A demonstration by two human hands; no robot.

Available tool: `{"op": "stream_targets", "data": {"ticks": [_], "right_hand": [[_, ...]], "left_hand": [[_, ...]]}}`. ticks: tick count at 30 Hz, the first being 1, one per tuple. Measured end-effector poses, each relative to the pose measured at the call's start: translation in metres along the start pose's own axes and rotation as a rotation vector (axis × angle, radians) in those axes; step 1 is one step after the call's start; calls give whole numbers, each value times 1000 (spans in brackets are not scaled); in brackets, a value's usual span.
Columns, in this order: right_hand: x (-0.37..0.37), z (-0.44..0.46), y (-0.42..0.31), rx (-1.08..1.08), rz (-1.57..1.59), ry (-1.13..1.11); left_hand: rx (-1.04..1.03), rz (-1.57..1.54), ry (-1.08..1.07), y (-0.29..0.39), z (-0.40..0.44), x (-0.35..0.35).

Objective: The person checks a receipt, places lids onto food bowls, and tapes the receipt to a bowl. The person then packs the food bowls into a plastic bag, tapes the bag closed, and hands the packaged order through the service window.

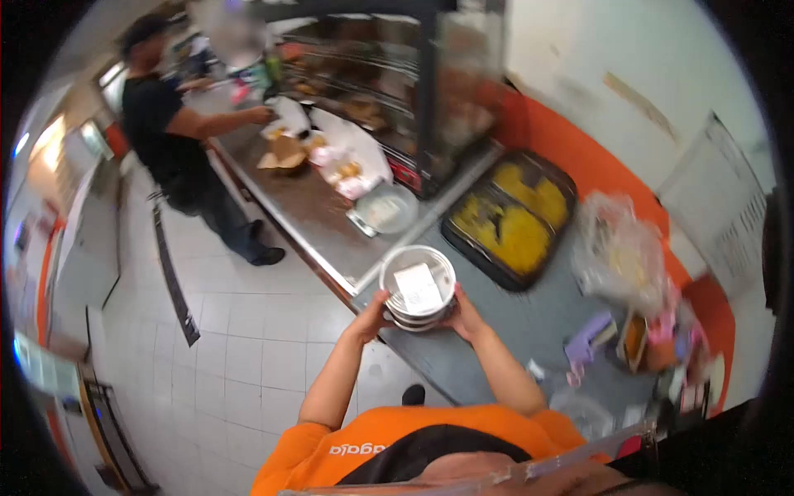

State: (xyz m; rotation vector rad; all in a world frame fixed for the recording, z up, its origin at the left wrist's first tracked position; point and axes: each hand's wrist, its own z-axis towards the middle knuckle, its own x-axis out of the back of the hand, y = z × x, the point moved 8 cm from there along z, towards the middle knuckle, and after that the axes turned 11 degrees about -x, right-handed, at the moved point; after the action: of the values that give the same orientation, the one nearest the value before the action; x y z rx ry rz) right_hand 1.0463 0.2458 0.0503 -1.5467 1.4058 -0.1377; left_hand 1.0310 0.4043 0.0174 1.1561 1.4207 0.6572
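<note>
Between my two hands is a stack of round, clear-lidded food containers point(423, 256), held over the edge of the grey counter. A white printed paper slip point(418, 288) lies on the top lid. My left hand point(371, 320) grips the stack's left side. On the other side, my right hand point(467, 316) is closed around it, with its fingertips partly hidden. Just beyond the stack sits a translucent tub point(389, 208) on the metal counter.
A black divided tray point(453, 236) of yellow food stands on the grey counter point(496, 335). To its right are a plastic bag point(620, 256) and a purple object point(589, 337). A glass display case point(426, 91) rises ahead. A person in black point(161, 124) reaches over the far counter.
</note>
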Motion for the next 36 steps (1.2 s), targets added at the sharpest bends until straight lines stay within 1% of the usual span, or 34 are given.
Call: {"op": "stream_targets", "data": {"ticks": [1, 2, 3, 4, 6, 8, 9, 12, 13, 14, 16, 19, 20, 23, 24, 26, 29, 32, 34, 36], "right_hand": [[2, -17, 2, 41, 30, -7], [10, -33, 7, 38, 51, 39], [16, -55, 7, 80, 61, 119], [30, -72, 15, 102, 61, 121], [44, -125, 17, 156, 91, 217], [56, -180, 18, 233, 82, 219], [62, -211, 16, 258, 83, 278], [96, -288, 32, 332, 122, 454], [106, -314, 38, 357, 112, 482], [113, -343, 41, 362, 150, 533], [145, -382, 71, 347, 195, 648], [177, -435, 97, 400, 217, 655], [186, -446, 106, 401, 215, 646], [222, -462, 133, 400, 240, 640], [236, -458, 144, 402, 236, 633], [252, -446, 161, 359, 267, 571], [245, -452, 149, 364, 278, 510], [227, -466, 124, 387, 275, 447], [220, -475, 113, 397, 275, 404], [221, -484, 102, 424, 300, 414]], "left_hand": [[25, -1, -23, -5, -8, -10], [53, 3, -56, -5, -14, -24], [45, 48, -48, 1, -23, -46], [41, 95, -48, 7, -33, -70], [55, 83, -149, 1, -45, -115], [27, 70, -194, -10, -56, -156], [43, 49, -267, -13, -63, -185], [109, 70, -344, -47, -77, -248], [140, 69, -361, -57, -82, -273], [165, 75, -408, -69, -87, -296], [216, 76, -511, -90, -99, -344], [283, 111, -610, -126, -118, -402], [303, 66, -694, -147, -120, -414], [292, 121, -729, -184, -125, -433], [285, 123, -725, -194, -126, -435], [280, 182, -597, -219, -120, -424], [233, 176, -553, -207, -125, -431], [181, 211, -500, -174, -136, -442], [174, 177, -601, -162, -140, -455], [145, 184, -605, -155, -137, -463]]}}
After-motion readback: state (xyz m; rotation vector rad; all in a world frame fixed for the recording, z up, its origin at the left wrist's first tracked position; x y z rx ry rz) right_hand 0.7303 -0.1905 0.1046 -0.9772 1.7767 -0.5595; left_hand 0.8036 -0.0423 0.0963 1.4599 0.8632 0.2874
